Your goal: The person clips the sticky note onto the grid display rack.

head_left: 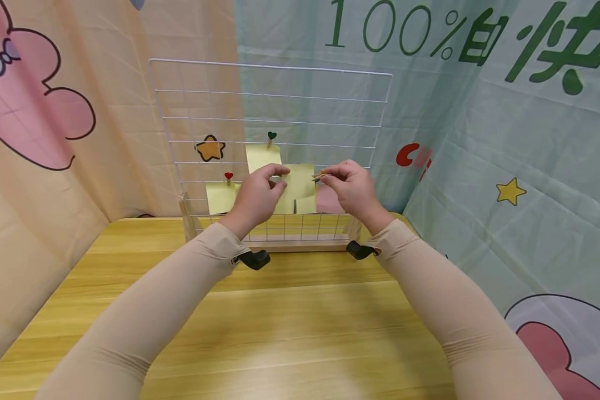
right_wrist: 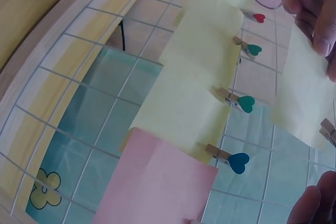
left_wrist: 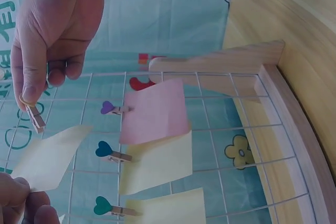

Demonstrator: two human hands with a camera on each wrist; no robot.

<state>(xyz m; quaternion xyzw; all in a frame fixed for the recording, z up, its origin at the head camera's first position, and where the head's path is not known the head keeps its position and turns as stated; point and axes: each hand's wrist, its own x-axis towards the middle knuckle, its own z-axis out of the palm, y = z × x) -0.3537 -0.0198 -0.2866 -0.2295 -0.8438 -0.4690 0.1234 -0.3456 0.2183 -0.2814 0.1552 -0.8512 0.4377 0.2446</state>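
My left hand (head_left: 255, 197) pinches one edge of a pale yellow sticky note (left_wrist: 52, 161), holding it in front of a white wire grid (head_left: 275, 120). My right hand (head_left: 355, 186) pinches a small wooden clothespin (left_wrist: 35, 118) between thumb and finger, just beside the note's free edge. The clothespin appears apart from the note. In the right wrist view the left fingers grip the note's upper end, while the right hand shows only partly at the lower right corner. The hands hide part of the grid in the head view.
Yellow notes (right_wrist: 184, 85) and a pink note (left_wrist: 155, 111) hang in a row on the grid by heart-topped clothespins (right_wrist: 238, 163). Higher up hangs another yellow note (head_left: 262, 155). The grid stands in a wooden base (head_left: 300, 245) on a wooden table (head_left: 290, 322), with printed curtains (head_left: 480, 166) around.
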